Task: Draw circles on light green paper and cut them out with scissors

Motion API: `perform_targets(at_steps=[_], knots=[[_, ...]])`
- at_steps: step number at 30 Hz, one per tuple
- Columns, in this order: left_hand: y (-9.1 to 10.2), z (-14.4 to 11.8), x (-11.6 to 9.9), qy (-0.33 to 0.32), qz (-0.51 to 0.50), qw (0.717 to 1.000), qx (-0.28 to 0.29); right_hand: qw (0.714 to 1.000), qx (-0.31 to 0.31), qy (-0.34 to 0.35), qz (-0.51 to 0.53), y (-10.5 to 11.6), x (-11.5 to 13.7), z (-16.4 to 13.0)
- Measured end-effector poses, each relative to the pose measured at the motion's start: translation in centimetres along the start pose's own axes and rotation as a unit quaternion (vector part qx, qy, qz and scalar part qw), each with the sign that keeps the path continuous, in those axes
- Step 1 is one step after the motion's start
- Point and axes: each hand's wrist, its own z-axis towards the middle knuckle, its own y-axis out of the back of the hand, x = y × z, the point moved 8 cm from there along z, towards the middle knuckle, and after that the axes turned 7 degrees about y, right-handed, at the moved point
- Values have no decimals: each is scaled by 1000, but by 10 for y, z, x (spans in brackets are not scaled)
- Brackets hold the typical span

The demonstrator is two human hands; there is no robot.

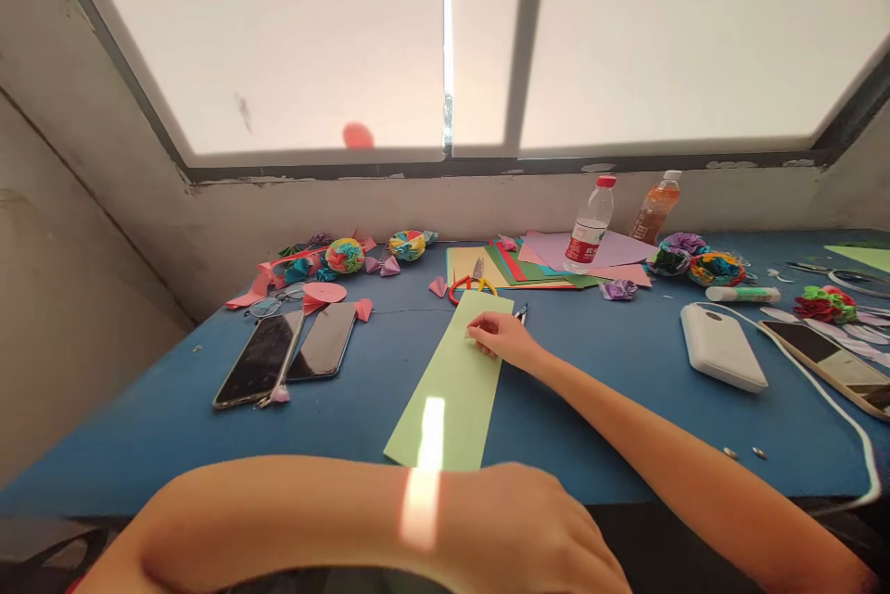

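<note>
Resting on the far end of a green strip (451, 381), the right hand (502, 339) presses down with fingers curled narrow; whether it pinches anything small cannot be told. The strip lies lengthwise on the blue table (591, 409), running from mid-table toward the near edge. The left hand (528, 529) lies across the near edge, loosely closed, holding nothing visible, its forearm crossing the strip's near end. Red-handled scissors (471, 284) sit just beyond the strip. Two phones (288, 353) lie side by side at left, paper balls (346, 255) behind them by the wall. A paper stack (542, 265) and two bottles (591, 228) stand far right of centre. A power bank (721, 347) lies at right, with a cable attached.
</note>
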Motion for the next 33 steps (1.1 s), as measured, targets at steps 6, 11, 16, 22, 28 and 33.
perform_targets(at_steps=[6,11,16,22,28,33], knots=[[88,-84,122,311,288,881,-209,999,7,52,-4,-7,12,0],[84,-107,152,362,313,854,-207,990,86,16,114,-32,18,-8],[77,-101,146,343,332,856,-199,980,108,10,167,-43,27,-17],[73,-101,145,336,309,867,-199,978,105,-24,179,-39,20,-17],[80,-100,145,321,257,879,-240,976,90,-41,194,-35,20,-18],[85,-99,133,335,164,897,-239,977,59,-42,201,-31,17,-14]])
